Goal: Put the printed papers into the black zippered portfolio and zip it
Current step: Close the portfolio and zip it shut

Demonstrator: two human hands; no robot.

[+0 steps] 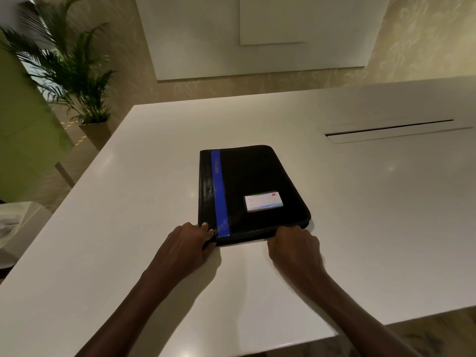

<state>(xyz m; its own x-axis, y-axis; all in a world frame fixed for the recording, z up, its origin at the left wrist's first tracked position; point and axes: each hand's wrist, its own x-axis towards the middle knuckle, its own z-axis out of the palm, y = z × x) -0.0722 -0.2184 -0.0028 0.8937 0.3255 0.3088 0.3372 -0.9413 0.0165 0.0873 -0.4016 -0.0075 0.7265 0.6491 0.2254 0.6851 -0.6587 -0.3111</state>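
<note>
The black zippered portfolio point(253, 186) lies flat and closed on the white table point(128, 228). It has a blue stripe down its left side and a small white label near its lower right. My left hand point(186, 244) grips the portfolio's near left corner. My right hand point(293, 244) is closed against the near edge toward the right corner; the zipper pull is hidden under its fingers. No printed papers are in view.
A long cable slot point(391, 130) is cut into the table at the back right. A potted palm point(77, 81) stands on the floor beyond the table's left corner. A pale box-like object point(18, 228) sits at the far left edge.
</note>
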